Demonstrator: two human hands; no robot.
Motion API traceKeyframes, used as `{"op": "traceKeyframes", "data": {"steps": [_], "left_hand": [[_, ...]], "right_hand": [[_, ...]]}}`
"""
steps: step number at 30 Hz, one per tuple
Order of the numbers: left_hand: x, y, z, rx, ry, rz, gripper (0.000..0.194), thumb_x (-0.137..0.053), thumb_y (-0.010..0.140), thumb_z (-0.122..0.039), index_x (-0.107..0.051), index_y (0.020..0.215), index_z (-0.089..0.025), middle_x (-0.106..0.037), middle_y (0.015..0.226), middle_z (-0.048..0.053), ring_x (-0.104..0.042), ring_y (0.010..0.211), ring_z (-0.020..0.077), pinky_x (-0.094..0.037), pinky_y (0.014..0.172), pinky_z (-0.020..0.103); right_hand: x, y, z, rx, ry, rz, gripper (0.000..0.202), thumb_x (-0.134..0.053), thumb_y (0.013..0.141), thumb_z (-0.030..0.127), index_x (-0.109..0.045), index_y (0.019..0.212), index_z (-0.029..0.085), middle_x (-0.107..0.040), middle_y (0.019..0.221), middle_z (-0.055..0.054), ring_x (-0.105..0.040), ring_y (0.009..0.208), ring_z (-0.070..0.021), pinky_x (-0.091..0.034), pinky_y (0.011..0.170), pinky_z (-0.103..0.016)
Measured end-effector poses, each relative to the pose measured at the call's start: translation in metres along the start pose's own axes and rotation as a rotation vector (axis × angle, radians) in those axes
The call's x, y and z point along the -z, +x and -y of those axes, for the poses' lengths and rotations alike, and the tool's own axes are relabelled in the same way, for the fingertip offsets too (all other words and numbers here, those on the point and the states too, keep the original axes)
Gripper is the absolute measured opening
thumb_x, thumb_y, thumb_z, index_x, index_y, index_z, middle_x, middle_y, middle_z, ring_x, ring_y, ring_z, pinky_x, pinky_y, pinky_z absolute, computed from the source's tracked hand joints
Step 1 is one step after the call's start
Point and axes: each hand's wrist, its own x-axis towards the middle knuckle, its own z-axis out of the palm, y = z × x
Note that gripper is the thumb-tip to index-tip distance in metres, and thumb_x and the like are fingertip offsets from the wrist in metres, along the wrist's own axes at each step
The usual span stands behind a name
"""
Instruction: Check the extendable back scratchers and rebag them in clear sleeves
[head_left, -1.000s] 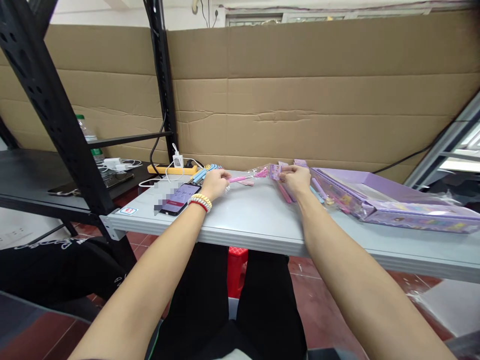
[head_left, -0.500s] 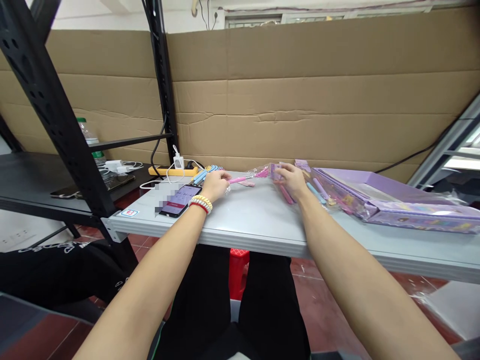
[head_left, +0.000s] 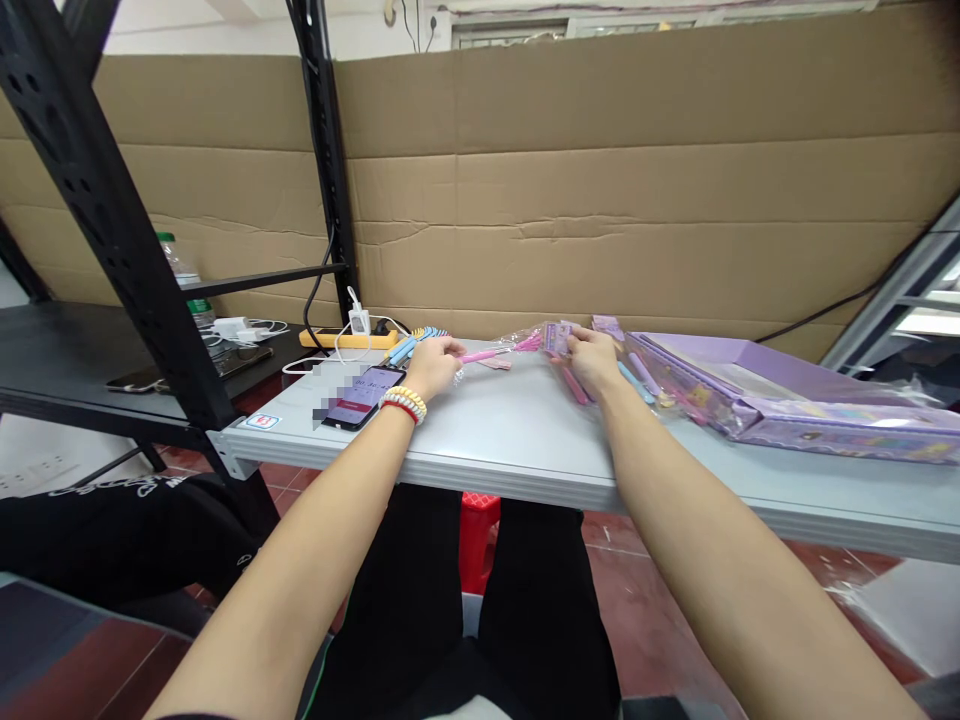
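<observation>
clear passage: front middle of the tabletop [head_left: 517, 440]. rearward, a pink stick [head_left: 484, 355] obstructs between left hand [head_left: 433, 367] and right hand [head_left: 594, 360]. lateral limits: phone [head_left: 365, 395], left; purple box [head_left: 840, 432], right.

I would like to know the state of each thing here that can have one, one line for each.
Left hand: closed on end of pink stick.
Right hand: pinching purple card.
Phone: face up, screen lit.
White charger: plugged into yellow power strip.
Bottle: upright, green cap on.
Purple box: open at the top.
</observation>
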Motion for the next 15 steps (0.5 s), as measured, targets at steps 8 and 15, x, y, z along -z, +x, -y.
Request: {"op": "traceKeyframes", "data": {"steps": [8,15], "left_hand": [[0.0,0.001,0.001,-0.017,0.02,0.009,0.031,-0.058,0.063,-0.009,-0.074,0.088,-0.015,-0.073,0.088,0.004,-0.064,0.081,0.0178,-0.05,0.081,0.029],[-0.003,0.001,0.004,-0.027,-0.01,0.022,0.032,-0.058,0.063,-0.008,-0.074,0.09,-0.013,-0.072,0.084,0.005,-0.064,0.079,0.0178,-0.051,0.081,0.03]], "right_hand": [[0.0,-0.003,0.004,0.048,-0.131,-0.057,0.007,-0.061,0.07,0.019,-0.062,0.066,0.014,-0.051,0.059,0.003,-0.051,0.054,-0.0102,-0.057,0.057,-0.03],[0.003,-0.008,0.011,0.048,-0.239,-0.144,0.015,-0.057,0.069,0.019,-0.068,0.075,0.01,-0.061,0.062,-0.001,-0.059,0.05,-0.0152,-0.054,0.054,-0.03]]}}
